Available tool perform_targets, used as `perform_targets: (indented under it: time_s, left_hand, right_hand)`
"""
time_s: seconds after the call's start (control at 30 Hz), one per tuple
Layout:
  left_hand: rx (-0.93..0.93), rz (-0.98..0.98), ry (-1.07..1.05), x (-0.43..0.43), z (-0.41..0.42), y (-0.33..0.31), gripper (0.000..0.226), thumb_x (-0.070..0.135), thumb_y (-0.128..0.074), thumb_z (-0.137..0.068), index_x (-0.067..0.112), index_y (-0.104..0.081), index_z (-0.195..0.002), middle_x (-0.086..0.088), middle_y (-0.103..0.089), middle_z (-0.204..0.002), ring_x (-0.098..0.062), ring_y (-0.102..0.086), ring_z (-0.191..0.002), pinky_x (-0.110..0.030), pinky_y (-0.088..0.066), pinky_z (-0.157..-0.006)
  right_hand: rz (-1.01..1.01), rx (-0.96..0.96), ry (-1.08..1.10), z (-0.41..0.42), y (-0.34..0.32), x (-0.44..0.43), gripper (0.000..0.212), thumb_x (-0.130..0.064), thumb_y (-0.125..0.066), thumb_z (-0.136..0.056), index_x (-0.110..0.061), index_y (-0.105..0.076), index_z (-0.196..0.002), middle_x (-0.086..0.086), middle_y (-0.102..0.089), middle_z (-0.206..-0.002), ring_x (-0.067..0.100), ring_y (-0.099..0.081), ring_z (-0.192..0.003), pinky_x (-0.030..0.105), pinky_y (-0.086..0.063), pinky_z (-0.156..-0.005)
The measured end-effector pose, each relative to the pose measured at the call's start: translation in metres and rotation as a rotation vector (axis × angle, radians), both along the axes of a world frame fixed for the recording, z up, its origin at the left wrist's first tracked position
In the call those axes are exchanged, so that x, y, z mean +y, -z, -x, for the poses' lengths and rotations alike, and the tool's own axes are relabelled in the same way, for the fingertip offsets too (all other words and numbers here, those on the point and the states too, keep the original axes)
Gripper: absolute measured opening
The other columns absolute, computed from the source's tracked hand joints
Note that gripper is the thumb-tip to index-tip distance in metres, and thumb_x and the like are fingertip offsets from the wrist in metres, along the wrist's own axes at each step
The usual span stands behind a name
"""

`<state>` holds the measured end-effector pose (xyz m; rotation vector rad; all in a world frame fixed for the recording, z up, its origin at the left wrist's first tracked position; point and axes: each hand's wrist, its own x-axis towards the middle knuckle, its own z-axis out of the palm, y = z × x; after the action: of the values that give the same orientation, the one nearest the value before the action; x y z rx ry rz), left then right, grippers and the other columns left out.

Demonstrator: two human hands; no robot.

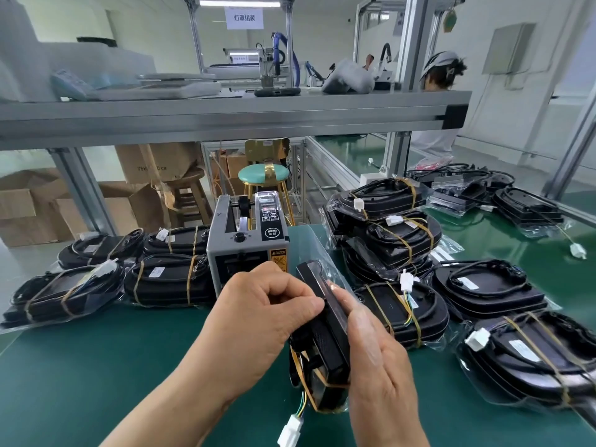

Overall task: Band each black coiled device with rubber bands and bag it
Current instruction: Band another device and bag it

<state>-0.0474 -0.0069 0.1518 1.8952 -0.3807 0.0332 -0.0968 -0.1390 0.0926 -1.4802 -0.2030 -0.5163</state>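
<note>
While the black coiled device (322,343) was held up on edge over the green mat (96,366), right in front of the tape dispenser (246,253), it looked already banded; a yellowish rubber band (306,393) ran round its lower end, and the clear bag (314,250) looked to be partly over it, loose plastic sticking up past the top edge. The left hand (258,321) had its fingers curled, thumb and forefinger pinching the upper edge of the unit; the right hand (377,366) lay along the far face with fingers fairly straight, pressing the film flat rather than gripping; I couldn't see its thumb.

So my read was the bagging step, roughly midway. What I'd have said to do: keep that left pinch firm so the unit didn't twist; slide the right palm along to smooth the plastic and seat the unit fully; watch the white connector (292,430) dangling low on its wires near the mat, since it could snag the bag mouth or tug a band off; whether it was inside the film I couldn't tell. The bagged units (167,282) to the left and the stack (400,233) to the right showed the target look; bands snug, plastic flat.
</note>
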Motion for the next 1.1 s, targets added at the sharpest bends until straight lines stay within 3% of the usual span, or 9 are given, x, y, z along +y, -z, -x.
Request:
perform_targets:
  time_s: [0.07, 0.13, 0.23, 0.33, 0.5, 0.7, 0.97, 1.1]
  left_hand:
    - [-0.020, -0.013, -0.021, -0.001, 0.000, 0.001, 0.009, 0.032, -0.077, -0.073, 0.026, -0.075, -0.066, 0.009, -0.061, -0.079, 0.000, -0.054, -0.065, -0.010, -0.040, -0.063]
    - [-0.037, -0.013, -0.033, -0.001, 0.000, 0.002, 0.010, 0.032, -0.076, -0.073, 0.026, -0.074, -0.065, 0.008, -0.061, -0.079, 0.001, -0.053, -0.064, -0.009, -0.041, -0.062]
    - [-0.027, 0.016, -0.029, -0.002, 0.000, 0.002, 0.011, 0.030, -0.076, -0.073, 0.025, -0.075, -0.064, 0.007, -0.063, -0.080, -0.001, -0.055, -0.066, -0.008, -0.041, -0.063]
    - [-0.007, 0.045, 0.000, -0.002, -0.001, 0.002, 0.010, 0.029, -0.076, -0.073, 0.023, -0.075, -0.064, 0.005, -0.064, -0.081, -0.002, -0.057, -0.068, -0.007, -0.041, -0.063]
    - [-0.047, -0.004, -0.039, -0.005, -0.001, 0.005, 0.012, 0.029, -0.077, -0.074, 0.025, -0.074, -0.063, 0.008, -0.060, -0.077, -0.001, -0.054, -0.063, -0.012, -0.042, -0.061]
    - [-0.116, -0.052, -0.083, -0.005, 0.000, 0.012, 0.015, 0.034, -0.078, -0.075, 0.027, -0.071, -0.065, 0.012, -0.058, -0.076, -0.001, -0.050, -0.057, -0.026, -0.045, -0.061]
    - [-0.158, -0.091, -0.086, -0.002, -0.001, 0.017, 0.013, 0.029, -0.079, -0.075, 0.027, -0.069, -0.066, 0.011, -0.059, -0.077, 0.000, -0.051, -0.056, -0.017, -0.045, -0.055]
    - [-0.164, -0.118, -0.152, -0.001, 0.000, 0.020, 0.021, 0.053, -0.067, -0.061, 0.039, -0.064, -0.077, 0.021, -0.058, -0.086, 0.001, -0.056, -0.072, -0.006, -0.042, -0.061]
  right_hand:
    - [0.149, -0.041, 0.069, 0.001, 0.002, -0.001, 0.035, -0.033, -0.042, -0.100, -0.052, -0.066, -0.115, -0.040, -0.064, -0.109, -0.016, -0.059, -0.104, 0.003, -0.045, -0.080]
    - [0.344, -0.077, 0.140, 0.001, 0.005, -0.001, 0.042, -0.010, -0.037, -0.103, -0.040, -0.054, -0.127, -0.052, -0.051, -0.117, -0.024, -0.048, -0.114, -0.002, -0.035, -0.089]
    - [0.395, -0.080, 0.155, 0.001, 0.011, -0.003, 0.039, -0.011, -0.032, -0.104, -0.037, -0.046, -0.129, -0.059, -0.043, -0.117, -0.029, -0.041, -0.116, -0.005, -0.030, -0.092]
    - [0.478, -0.122, 0.197, 0.001, 0.010, -0.001, 0.047, 0.002, -0.034, -0.102, -0.035, -0.042, -0.131, -0.062, -0.035, -0.121, -0.031, -0.034, -0.119, -0.006, -0.026, -0.094]
    - [0.360, -0.128, 0.144, 0.000, 0.011, -0.003, 0.043, -0.003, -0.035, -0.098, -0.026, -0.051, -0.131, -0.053, -0.047, -0.121, -0.023, -0.045, -0.119, -0.001, -0.033, -0.095]
    - [0.439, -0.151, 0.168, 0.002, 0.012, -0.002, 0.050, 0.005, -0.036, -0.093, -0.025, -0.046, -0.132, -0.059, -0.037, -0.125, -0.027, -0.036, -0.123, -0.003, -0.028, -0.097]
    - [0.374, -0.112, 0.140, 0.004, 0.014, 0.001, 0.037, -0.013, -0.031, -0.101, -0.028, -0.046, -0.132, -0.063, -0.036, -0.119, -0.028, -0.036, -0.121, -0.002, -0.028, -0.097]
    - [0.456, -0.145, 0.169, 0.004, 0.006, 0.005, 0.051, 0.005, -0.036, -0.091, -0.026, -0.041, -0.131, -0.066, -0.025, -0.123, -0.033, -0.027, -0.123, -0.005, -0.023, -0.098]
